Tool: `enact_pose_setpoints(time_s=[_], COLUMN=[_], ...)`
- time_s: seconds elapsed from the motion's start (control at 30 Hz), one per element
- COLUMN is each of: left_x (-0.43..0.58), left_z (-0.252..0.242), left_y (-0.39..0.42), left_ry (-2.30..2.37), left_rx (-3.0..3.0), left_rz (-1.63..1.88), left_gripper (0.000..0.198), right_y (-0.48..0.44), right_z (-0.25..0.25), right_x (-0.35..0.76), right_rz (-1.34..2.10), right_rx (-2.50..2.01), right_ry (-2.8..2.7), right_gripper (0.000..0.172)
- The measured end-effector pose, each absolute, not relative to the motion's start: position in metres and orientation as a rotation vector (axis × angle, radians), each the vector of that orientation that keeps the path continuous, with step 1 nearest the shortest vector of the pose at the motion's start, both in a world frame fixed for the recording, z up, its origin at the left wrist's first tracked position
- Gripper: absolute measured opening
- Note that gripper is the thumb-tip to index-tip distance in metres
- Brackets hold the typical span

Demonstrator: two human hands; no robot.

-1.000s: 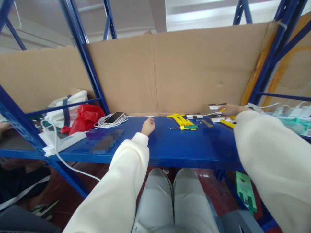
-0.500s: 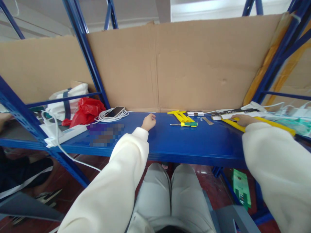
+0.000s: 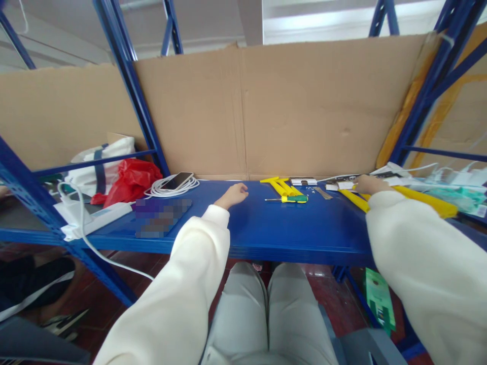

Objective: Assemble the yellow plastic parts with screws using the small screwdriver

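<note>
My left hand (image 3: 233, 195) rests over the blue shelf top (image 3: 262, 228), fingers curled in, with nothing showing in it. To its right lie yellow T-shaped plastic parts (image 3: 280, 187) and a screwdriver (image 3: 287, 199) with a yellow and green handle. My right hand (image 3: 371, 184) reaches down among more yellow parts (image 3: 354, 201) at the right end; its fingers are mostly hidden, so its grip is unclear. Beside it lie dark and white strips (image 3: 335, 182). A small flat tan piece (image 3: 323, 193) and a small white and dark box (image 3: 303, 181) sit between the hands.
On the left are a phone (image 3: 178, 180) on a coiled white cable (image 3: 155, 188), a power strip (image 3: 101, 218), a red plastic bag (image 3: 133, 177) and a blurred flat item (image 3: 162, 218). A cardboard panel (image 3: 304, 106) closes the back; blue metal posts (image 3: 142, 96) frame the shelf.
My left hand has shifted slightly to the right along the shelf. My right hand has moved a little left over the yellow parts. The whole view has tilted slightly.
</note>
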State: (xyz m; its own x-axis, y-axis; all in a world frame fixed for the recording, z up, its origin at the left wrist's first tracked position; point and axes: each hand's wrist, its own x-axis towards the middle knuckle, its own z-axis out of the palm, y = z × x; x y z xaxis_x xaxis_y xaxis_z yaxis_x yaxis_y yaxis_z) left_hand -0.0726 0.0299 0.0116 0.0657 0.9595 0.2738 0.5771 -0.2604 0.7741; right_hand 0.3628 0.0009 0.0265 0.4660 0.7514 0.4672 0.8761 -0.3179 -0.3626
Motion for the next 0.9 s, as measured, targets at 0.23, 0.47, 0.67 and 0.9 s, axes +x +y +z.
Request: enact_pose_setpoints(time_s=[0.23, 0.47, 0.67, 0.9], left_x=[-0.026, 0.024, 0.034, 0.031], left_z=[0.029, 0.014, 0.005, 0.014], left_y=[0.025, 0.025, 0.020, 0.015], left_ry=[1.309, 1.293, 1.381, 1.526], left_rx=[2.197, 2.488, 2.677, 2.845], left_rz=[0.993, 0.939, 0.611, 0.151], left_gripper=[0.013, 0.018, 0.044, 0.050], right_y=[-0.011, -0.006, 0.004, 0.012], right_z=[0.050, 0.012, -0.007, -0.014], right_x=[0.291, 0.263, 0.274, 0.280], right_rz=[-0.255, -0.191, -0.145, -0.028], right_rx=[-1.909, -1.585, -1.639, -1.658], right_ry=[-1.412, -1.600, -1.695, -1.709], right_gripper=[0.033, 0.034, 0.030, 0.029])
